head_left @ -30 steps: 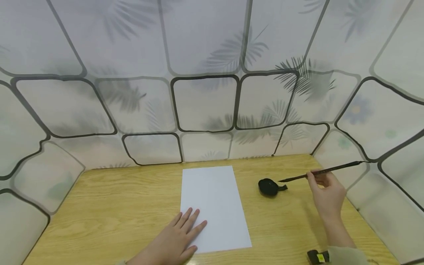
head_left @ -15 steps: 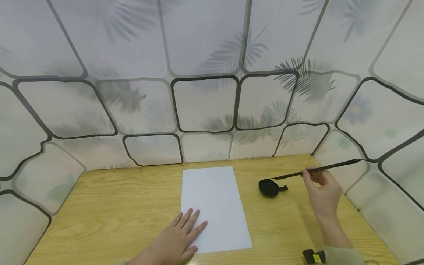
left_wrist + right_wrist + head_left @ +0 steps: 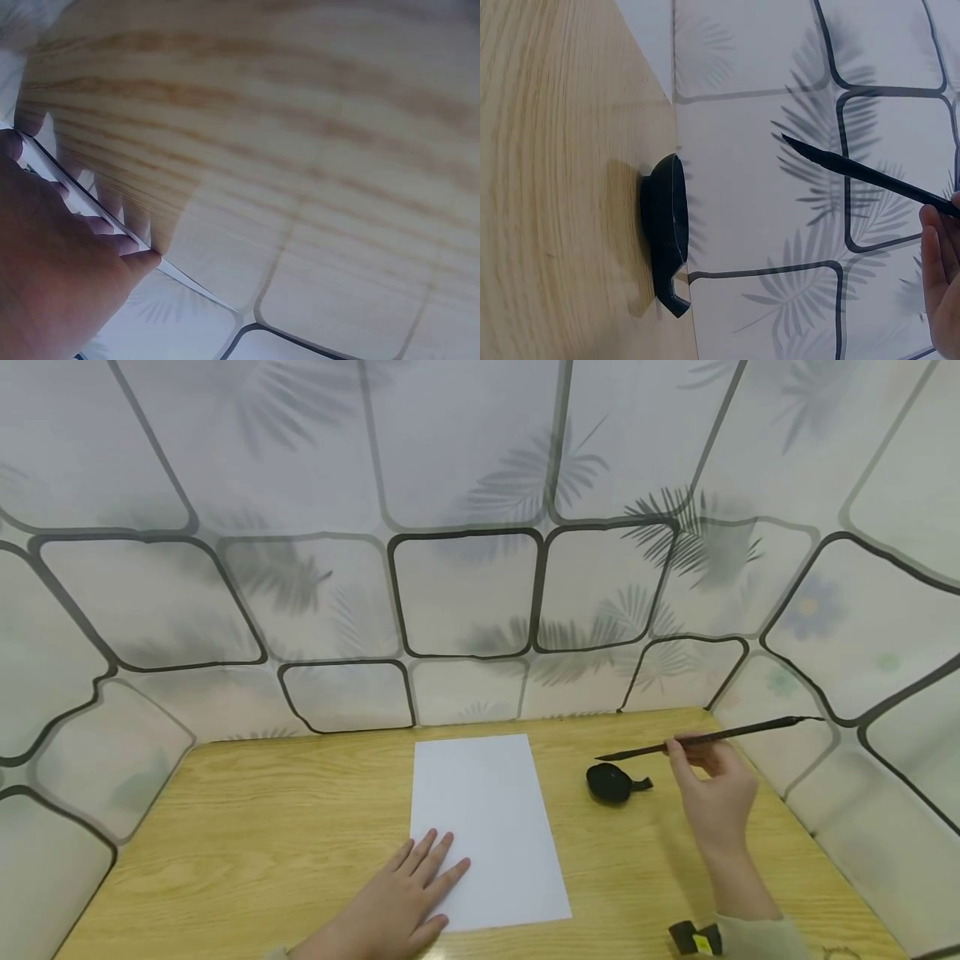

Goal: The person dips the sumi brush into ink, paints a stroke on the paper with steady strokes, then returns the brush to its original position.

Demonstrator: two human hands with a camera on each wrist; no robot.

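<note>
My right hand (image 3: 712, 785) pinches a dark writing brush (image 3: 750, 727) by its shaft, held above the table on a slant. In the right wrist view the pointed dark tip of the brush (image 3: 825, 159) is raised well off the wood. Just below that tip in the head view sits a small black ink dish (image 3: 609, 783) with a short handle, seen side-on as a shallow ink dish (image 3: 664, 214) in the right wrist view. Fingers spread, my left hand (image 3: 397, 897) lies flat over the lower left edge of a white sheet of paper (image 3: 487, 810).
The light wooden table (image 3: 262, 827) runs back to a patterned cloth wall (image 3: 465, 593) that also encloses both sides. A black strap-like piece with a yellow label (image 3: 696, 938) shows beside the right sleeve.
My right hand has moved left with the brush, carrying its tip from right of the ink dish to above the dish's back edge. The left hand and the paper stay put.
</note>
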